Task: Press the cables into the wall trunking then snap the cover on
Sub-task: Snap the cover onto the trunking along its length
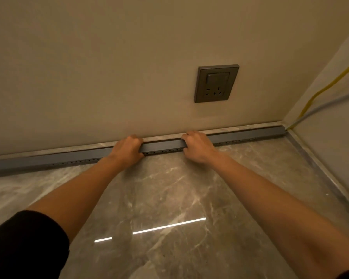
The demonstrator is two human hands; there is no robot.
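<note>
Down at the left, a black sleeve (24, 244) is pushed up the forearm, and the long grey plastic trunking (48, 161) runs along the foot of the beige wall (109, 77), right where it meets the polished marble floor (169, 198). Now the left hand (127, 150): fingers curled over the top of the flat grey cover (161, 146), thumb tucked at the front, gripping it. Along a bit, the right hand (196, 147) does the same, knuckles against the wall. I'd say the cables are already in and this is the snapping-on step; whether the clips have caught I can't tell. Next it wants firm, even pressure, working along the length from the hands outward. Above the right hand sits a dark square wall socket (216, 83), well clear. In the far right corner a yellow cable (318, 93) and a grey cable (330, 103) come out of the trunking's end and climb the side wall. That exit is where the cover could pinch them.
</note>
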